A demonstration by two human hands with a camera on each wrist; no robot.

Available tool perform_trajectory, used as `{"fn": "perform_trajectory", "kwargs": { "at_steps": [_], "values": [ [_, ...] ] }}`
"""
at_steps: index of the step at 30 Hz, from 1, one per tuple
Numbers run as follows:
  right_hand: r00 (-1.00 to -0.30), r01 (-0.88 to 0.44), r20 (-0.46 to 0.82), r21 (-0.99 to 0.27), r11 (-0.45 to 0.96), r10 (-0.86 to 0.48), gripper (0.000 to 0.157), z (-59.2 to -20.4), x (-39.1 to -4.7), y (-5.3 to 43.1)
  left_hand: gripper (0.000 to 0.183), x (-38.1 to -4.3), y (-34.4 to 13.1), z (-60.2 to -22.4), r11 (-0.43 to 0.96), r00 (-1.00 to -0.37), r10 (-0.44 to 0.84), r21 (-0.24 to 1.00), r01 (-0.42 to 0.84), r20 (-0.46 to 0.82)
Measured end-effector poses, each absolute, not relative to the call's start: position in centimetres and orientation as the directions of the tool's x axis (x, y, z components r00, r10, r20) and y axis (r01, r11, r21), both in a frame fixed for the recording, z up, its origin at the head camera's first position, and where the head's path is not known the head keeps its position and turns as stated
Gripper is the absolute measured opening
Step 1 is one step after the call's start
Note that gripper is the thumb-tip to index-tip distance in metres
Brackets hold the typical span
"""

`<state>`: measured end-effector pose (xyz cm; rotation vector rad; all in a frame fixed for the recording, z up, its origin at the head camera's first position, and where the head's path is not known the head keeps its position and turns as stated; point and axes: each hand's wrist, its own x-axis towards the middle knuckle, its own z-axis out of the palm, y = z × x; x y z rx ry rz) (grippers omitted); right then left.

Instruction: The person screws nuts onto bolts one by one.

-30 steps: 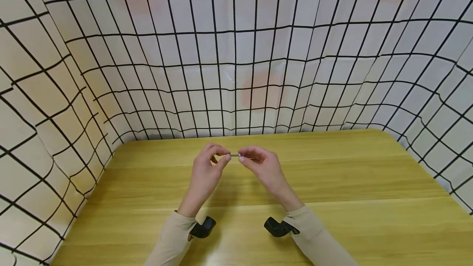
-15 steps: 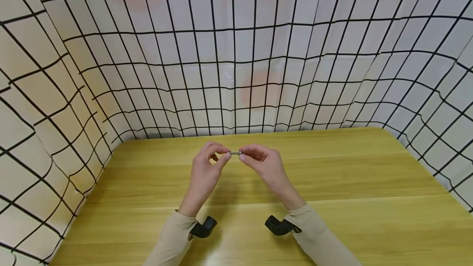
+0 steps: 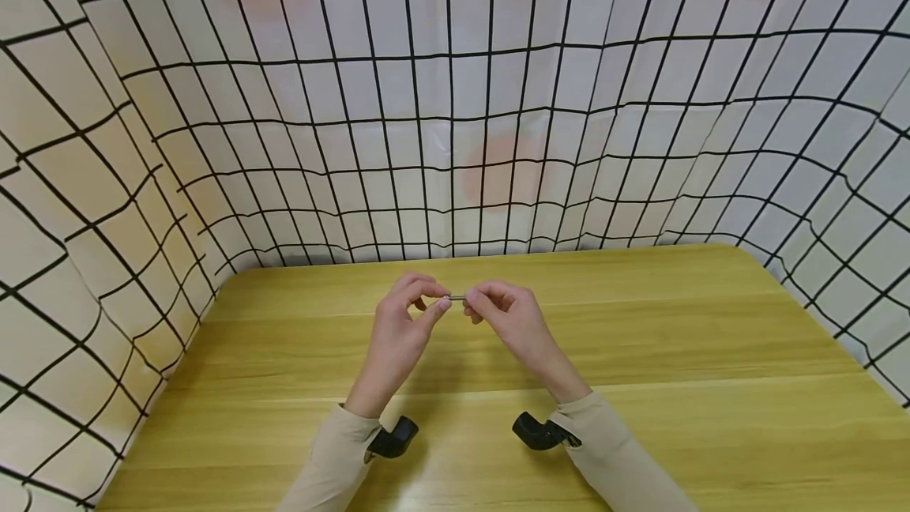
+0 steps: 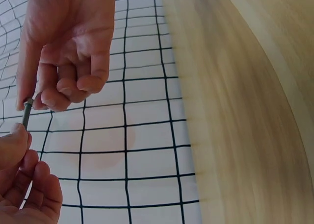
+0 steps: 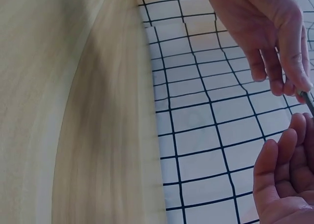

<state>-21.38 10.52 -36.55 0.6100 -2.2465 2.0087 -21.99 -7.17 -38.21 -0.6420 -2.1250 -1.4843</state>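
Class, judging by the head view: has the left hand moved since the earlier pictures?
Yes: the left hand has shifted slightly right against the gridded backdrop.

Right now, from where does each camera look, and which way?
Head: on the head, looking forward and down at table, left hand, right hand, sleeves.
Left wrist: worn there, looking past both hands and bolt toward backdrop.
Right wrist: worn there, likewise; bolt at right edge, both hands visible.
The wrist views share bolt, hands, table, backdrop.
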Motion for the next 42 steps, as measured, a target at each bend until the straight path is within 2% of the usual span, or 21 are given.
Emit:
{"fn": "perform_trajectory", "kwargs": {
  "at_steps": [7, 11, 16, 21, 29, 42],
  "values": [
    [-0.936, -0.292, 0.276, -0.955, 0.048, -0.218, 0.027, -37.1, -21.7, 10.4, 0.004, -21.1, -6.6, -37.4, 0.266, -0.815, 0.091, 0.775, 0.573, 0.572],
    [-0.933, -0.291, 0.27, -0.955, 0.053, -0.239, 0.031, -36.2, -21.3, 10.4, 0.004, -21.8, -6.8, -38.3, 0.259, -0.825, 0.081, 0.787, 0.56, 0.56],
    [-0.904, -0.356, 0.326, -0.932, 0.066, -0.278, 0.019, -36.2, -21.3, 10.9, 0.005, -22.0, -7.0, -38.3, 0.265, -0.824, 0.055, 0.788, 0.556, 0.563],
    [-0.879, -0.416, 0.382, -0.907, 0.069, -0.287, 0.03, -36.1, -21.3, 11.1, 0.004, -22.1, -7.2, -38.2, 0.261, -0.829, 0.038, 0.796, 0.547, 0.557],
    [-0.865, -0.46, 0.427, -0.885, 0.077, -0.263, 0.018, -36.3, -21.4, 11.1, 0.003, -22.1, -7.1, -38.3, 0.248, -0.843, 0.053, 0.811, 0.53, 0.535],
    [-0.887, -0.41, 0.377, -0.909, 0.077, -0.265, 0.013, -36.7, -21.7, 11.0, 0.004, -21.9, -6.7, -38.6, 0.217, -0.837, 0.068, 0.811, 0.543, 0.543]
  ]
}}
